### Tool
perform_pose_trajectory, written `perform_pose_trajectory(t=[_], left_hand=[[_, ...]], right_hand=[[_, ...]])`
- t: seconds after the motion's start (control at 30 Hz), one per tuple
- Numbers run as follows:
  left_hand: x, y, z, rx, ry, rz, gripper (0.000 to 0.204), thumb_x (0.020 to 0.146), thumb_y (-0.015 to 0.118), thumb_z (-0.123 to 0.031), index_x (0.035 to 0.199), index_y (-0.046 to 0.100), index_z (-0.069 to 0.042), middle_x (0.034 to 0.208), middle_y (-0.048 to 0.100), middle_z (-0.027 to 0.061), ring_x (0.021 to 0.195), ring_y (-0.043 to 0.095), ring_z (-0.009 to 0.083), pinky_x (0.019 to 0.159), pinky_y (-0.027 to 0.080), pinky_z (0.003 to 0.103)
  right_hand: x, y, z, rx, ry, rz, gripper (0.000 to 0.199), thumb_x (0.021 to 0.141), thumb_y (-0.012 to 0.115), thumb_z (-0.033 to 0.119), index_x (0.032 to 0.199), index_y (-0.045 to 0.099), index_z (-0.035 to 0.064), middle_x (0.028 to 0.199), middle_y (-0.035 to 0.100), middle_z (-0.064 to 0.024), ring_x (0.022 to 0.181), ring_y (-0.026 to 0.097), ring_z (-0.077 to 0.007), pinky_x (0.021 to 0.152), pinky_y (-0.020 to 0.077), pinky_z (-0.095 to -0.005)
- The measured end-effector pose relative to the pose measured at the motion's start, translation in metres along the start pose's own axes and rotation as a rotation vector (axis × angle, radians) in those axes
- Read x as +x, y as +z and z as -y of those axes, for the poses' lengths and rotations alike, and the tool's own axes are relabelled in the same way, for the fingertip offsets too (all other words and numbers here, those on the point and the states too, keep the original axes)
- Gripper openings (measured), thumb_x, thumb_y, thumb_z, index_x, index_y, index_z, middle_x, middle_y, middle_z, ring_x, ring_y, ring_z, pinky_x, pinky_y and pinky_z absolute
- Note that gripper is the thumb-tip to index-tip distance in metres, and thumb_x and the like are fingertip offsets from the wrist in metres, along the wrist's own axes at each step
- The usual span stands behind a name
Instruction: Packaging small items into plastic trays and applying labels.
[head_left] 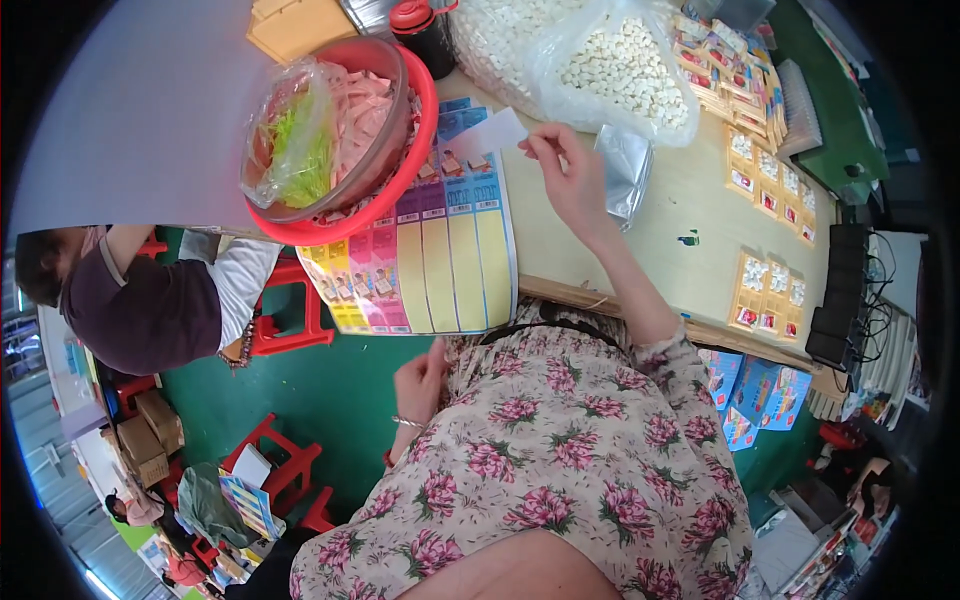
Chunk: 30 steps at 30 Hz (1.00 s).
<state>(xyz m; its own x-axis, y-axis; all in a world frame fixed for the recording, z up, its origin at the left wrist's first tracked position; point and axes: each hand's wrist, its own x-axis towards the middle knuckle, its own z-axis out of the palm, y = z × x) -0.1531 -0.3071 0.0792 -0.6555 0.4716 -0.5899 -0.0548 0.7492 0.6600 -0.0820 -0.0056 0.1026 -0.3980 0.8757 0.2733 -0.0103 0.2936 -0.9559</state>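
My right hand [567, 175] is over the table, thumb and fingertips pinching the corner of a small translucent white sheet [485, 138]. That sheet lies across the far part of a stack of colourful printed card sheets [440, 270], whose near end hangs over the table edge. Low beside my waist is my left hand [420, 385], its fingers curled in and nothing visible in them. A red basin [430, 120] holds a clear brown bowl [395, 150] with pink packets [360, 105] and a clear bag of bright green pieces [305, 150]. It overlaps the printed sheets.
Beyond are a clear bag of small white pieces [625, 70] and a dark bottle with red lid [420, 35]. A silver pouch [625, 175] lies right of my hand. Filled yellow trays [765, 290] stand rightward. Another person [150, 300] sits left by red stools [300, 310].
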Motion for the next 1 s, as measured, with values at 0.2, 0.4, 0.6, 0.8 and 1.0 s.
perform_pose_trajectory(t=[0.2, 0.4, 0.6, 0.8, 1.0], left_hand=[[0.032, -0.004, -0.1, -1.017, 0.052, 0.712, 0.06, 0.093, 0.029, -0.048, 0.13, 0.033, 0.0, 0.116, 0.052, 0.0206, 0.104, 0.055, 0.0266, 0.093, 0.041, 0.037], [0.098, 0.054, -0.142, -1.149, -0.058, 0.9, 0.04, 0.09, 0.051, -0.021, 0.123, 0.042, 0.0, 0.11, 0.057, 0.0165, 0.1, 0.058, 0.0271, 0.084, 0.049, 0.037], [0.062, 0.128, -0.18, -1.049, 0.237, 0.784, 0.036, 0.09, 0.052, -0.017, 0.121, 0.046, -0.001, 0.105, 0.06, 0.0162, 0.098, 0.059, 0.026, 0.083, 0.048, 0.035], [0.076, 0.164, -0.186, -1.052, 0.347, 0.62, 0.04, 0.089, 0.054, -0.021, 0.124, 0.046, -0.002, 0.11, 0.058, 0.0114, 0.099, 0.056, 0.0185, 0.088, 0.043, 0.033], [0.124, 0.179, -0.184, -0.781, 0.634, 0.338, 0.036, 0.081, 0.064, -0.007, 0.115, 0.055, 0.002, 0.098, 0.061, 0.0066, 0.087, 0.055, 0.0096, 0.079, 0.045, 0.023]], right_hand=[[-0.054, -0.042, 0.044, -0.312, -0.822, 0.426, 0.016, 0.075, 0.056, 0.002, 0.091, 0.058, 0.001, 0.093, 0.061, -0.0118, 0.083, 0.061, -0.024, 0.069, 0.0497, -0.0336], [-0.097, -0.087, 0.029, -0.534, -0.763, 0.603, 0.023, 0.076, 0.056, 0.006, 0.099, 0.057, 0.0014, 0.101, 0.058, -0.0121, 0.093, 0.057, -0.0236, 0.077, 0.0472, -0.0344], [-0.107, -0.1, 0.017, 0.453, 0.351, -0.13, 0.026, 0.086, 0.055, 0.015, 0.108, 0.051, 0.0013, 0.093, 0.059, -0.0087, 0.087, 0.058, -0.016, 0.073, 0.0471, -0.0281], [-0.07, -0.132, -0.015, 0.223, 0.586, 0.097, 0.024, 0.082, 0.063, 0.018, 0.097, 0.054, 0.0015, 0.067, 0.058, -0.0008, 0.056, 0.053, -0.0061, 0.051, 0.0435, -0.019], [-0.036, -0.152, -0.015, -0.207, 0.471, 0.013, 0.023, 0.077, 0.068, 0.016, 0.088, 0.051, 0.0064, 0.062, 0.054, -0.0005, 0.051, 0.05, -0.0052, 0.042, 0.0387, -0.0182]])
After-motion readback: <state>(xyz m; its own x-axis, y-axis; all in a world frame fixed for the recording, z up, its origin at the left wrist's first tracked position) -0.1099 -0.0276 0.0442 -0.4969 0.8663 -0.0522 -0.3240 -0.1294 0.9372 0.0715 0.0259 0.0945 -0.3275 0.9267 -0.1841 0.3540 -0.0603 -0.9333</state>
